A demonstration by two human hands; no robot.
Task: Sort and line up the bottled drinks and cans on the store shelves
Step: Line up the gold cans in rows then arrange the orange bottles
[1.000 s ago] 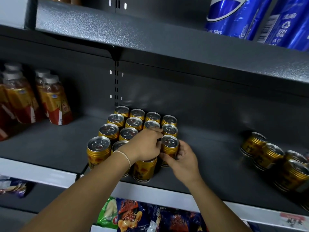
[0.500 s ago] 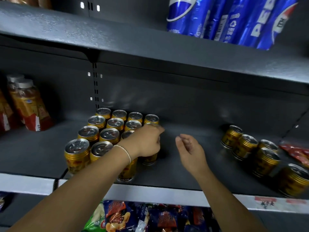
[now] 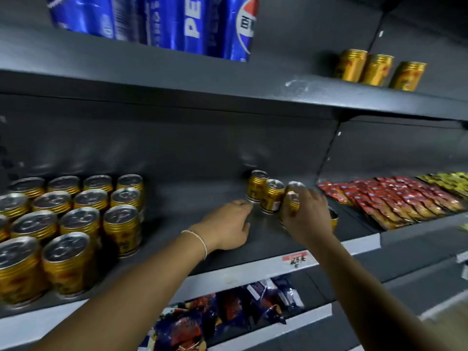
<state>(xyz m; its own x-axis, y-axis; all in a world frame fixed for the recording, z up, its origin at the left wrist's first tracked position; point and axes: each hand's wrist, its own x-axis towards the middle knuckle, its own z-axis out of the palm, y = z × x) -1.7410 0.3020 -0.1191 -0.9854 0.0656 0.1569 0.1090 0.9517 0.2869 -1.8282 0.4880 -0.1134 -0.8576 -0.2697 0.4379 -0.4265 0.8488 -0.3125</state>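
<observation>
Several gold cans (image 3: 76,219) stand in tidy rows at the left of the dark middle shelf (image 3: 253,239). To the right is a loose group: two gold cans (image 3: 272,196) standing free and a third gold can (image 3: 291,198) with my right hand (image 3: 307,214) closed around it. Another can (image 3: 333,219) is partly hidden behind that hand. My left hand (image 3: 228,228) hovers over the bare shelf between the two groups, fingers spread, holding nothing, its fingertips close to the nearest loose can.
Blue Pepsi cans (image 3: 177,21) and three gold cans (image 3: 377,69) stand on the upper shelf. Red and yellow snack packets (image 3: 395,198) fill the shelf section to the right. Snack bags (image 3: 228,315) lie on the shelf below. A price tag (image 3: 297,260) sits on the shelf edge.
My view has swung right. Both hands left the lined-up cans and moved right to the loose group; my right hand has closed on one can there.
</observation>
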